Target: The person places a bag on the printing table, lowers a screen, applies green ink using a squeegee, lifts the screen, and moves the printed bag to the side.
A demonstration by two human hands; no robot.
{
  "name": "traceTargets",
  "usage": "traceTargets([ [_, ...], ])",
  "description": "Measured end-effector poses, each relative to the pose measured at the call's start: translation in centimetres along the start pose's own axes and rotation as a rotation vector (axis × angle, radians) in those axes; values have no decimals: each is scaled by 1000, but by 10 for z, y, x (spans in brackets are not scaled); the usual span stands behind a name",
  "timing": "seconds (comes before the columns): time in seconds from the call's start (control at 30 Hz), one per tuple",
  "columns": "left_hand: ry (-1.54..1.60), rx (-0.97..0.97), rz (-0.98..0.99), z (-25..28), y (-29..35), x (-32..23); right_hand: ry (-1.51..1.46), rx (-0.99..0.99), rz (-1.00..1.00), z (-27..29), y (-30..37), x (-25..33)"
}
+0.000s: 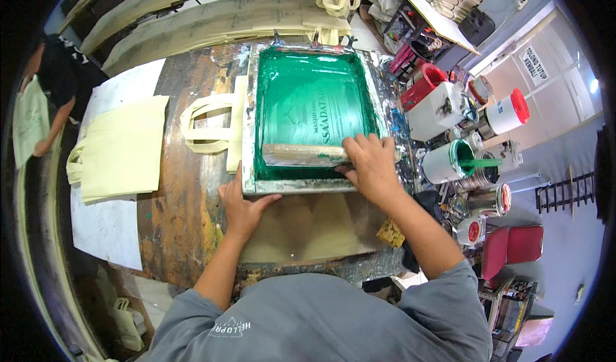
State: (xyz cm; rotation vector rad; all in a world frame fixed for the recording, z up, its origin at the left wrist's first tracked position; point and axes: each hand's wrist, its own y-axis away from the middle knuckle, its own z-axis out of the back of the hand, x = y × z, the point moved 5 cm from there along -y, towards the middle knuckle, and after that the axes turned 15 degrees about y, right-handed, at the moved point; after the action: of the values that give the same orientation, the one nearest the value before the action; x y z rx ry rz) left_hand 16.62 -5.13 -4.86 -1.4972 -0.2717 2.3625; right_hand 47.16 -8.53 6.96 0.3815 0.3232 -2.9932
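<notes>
A screen-printing frame (301,186) lies on the worktable, its mesh (289,99) coated in wet green ink, with a darker printed design showing through. My right hand (372,169) is closed around the right end of a wooden squeegee (295,155), which lies crosswise near the frame's front side. My left hand (242,208) touches the frame's near left corner. Its fingers are apart, the thumb stretched along the front edge. From under the frame's left side sticks out a cream fabric bag (236,131), its handles (204,123) flat on the table.
A stack of cream bags (125,147) sits at the left on white sheeting. Ink pots, including a white one with green ink (443,164), crowd the right side. A yellow sponge (390,234) lies near my right forearm. Another person (58,86) stands at far left holding a bag.
</notes>
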Motion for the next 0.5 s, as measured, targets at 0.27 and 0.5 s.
traceTargets([
  [0.27, -25, 27, -47, -5, 5, 7, 130, -230, -80, -72, -160, -52],
  [0.5, -137, 4, -103, 25, -66, -60, 77, -67, -24, -76, -231, -102],
])
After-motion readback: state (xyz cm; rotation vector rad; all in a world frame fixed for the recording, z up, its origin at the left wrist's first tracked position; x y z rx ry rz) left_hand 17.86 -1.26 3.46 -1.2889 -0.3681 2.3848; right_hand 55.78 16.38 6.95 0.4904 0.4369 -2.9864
